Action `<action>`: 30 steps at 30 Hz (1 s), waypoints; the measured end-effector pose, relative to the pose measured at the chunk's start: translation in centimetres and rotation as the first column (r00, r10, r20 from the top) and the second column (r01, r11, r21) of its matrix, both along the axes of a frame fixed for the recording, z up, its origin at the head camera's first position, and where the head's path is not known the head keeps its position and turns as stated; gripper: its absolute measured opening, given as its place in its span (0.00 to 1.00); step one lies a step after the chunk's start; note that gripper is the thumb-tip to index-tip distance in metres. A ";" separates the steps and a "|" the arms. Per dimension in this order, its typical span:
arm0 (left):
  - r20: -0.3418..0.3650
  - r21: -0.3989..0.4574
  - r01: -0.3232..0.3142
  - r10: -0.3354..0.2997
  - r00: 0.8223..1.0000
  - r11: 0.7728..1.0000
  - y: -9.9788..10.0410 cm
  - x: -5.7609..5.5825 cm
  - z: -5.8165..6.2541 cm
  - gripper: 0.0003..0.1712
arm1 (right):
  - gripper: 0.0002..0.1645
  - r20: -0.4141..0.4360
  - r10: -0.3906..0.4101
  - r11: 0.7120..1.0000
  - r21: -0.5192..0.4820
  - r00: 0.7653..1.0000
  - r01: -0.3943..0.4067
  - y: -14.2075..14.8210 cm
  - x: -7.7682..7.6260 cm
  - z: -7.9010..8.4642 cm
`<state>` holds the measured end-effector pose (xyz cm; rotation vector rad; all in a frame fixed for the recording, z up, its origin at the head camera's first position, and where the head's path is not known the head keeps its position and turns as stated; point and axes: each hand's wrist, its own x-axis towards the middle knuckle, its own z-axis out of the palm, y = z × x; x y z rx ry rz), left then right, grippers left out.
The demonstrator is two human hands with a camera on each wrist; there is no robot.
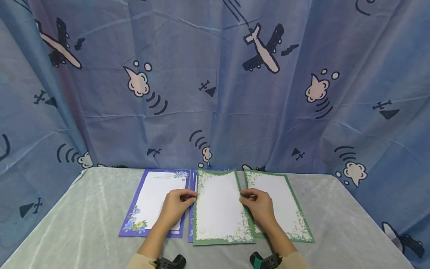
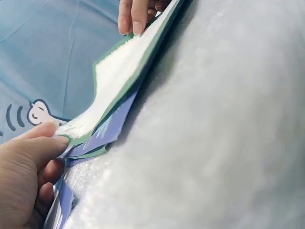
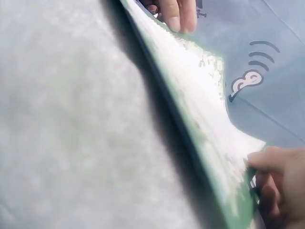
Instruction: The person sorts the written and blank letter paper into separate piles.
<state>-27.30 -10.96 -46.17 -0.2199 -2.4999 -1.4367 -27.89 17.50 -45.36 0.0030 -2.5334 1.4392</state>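
Left hand [image 1: 174,206]: thumb and curled fingers pinching the left long edge of the green-bordered floral letter sheet [image 1: 220,207], about midway along it; seen clearly in the left wrist view, thumb on top [image 2: 45,138]. Right hand [image 1: 260,207]: pinching the opposite long edge of the same sheet in the same manner, fingertips [image 3: 267,160] clamped on the rim. Sheet held between the two, raised slightly off the pile and bowed, lying over a purple-bordered sheet [image 1: 191,220] of which only a strip shows.

To the left, just beside: a purple-bordered floral letter sheet [image 1: 152,203], flat, partly under the left wrist. To the right: a second green-bordered floral sheet [image 1: 285,205], flat, its left edge tucked beneath the held one. All on the pale grey-green table cover [image 1: 84,224], with the blue aeroplane-print curtain [image 1: 215,82] behind.

Judged from this: best done with a light pinch, kept at the margins only, so as not to crease the paper. Both edges lifted evenly, level with each other, to keep the bow shallow and stop a fold forming down the middle. Worth checking that only one sheet is caught in each pinch; the purple layer underneath sits close at the left edge and could come up with it. Any sideways move kept low and slow, clear of the neighbours' edges.
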 end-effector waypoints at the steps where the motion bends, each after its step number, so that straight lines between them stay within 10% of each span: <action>1: 0.005 -0.020 -0.003 0.003 1.000 1.000 0.0 0.0 0.0 0.07 | 0.10 0.003 0.002 1.000 -0.008 1.000 -0.002 0.0 0.0 0.0; 18: 0.052 -0.094 0.004 0.001 0.999 0.996 -0.1 -0.1 -0.1 0.08 | 0.16 0.099 0.150 0.985 -0.104 0.984 -0.140 0.8 0.1 1.1; 30: 0.051 -0.030 -0.012 0.014 0.999 0.999 0.1 -0.1 0.0 0.07 | 0.26 0.088 0.498 0.867 -0.071 0.863 -0.493 2.2 0.2 2.8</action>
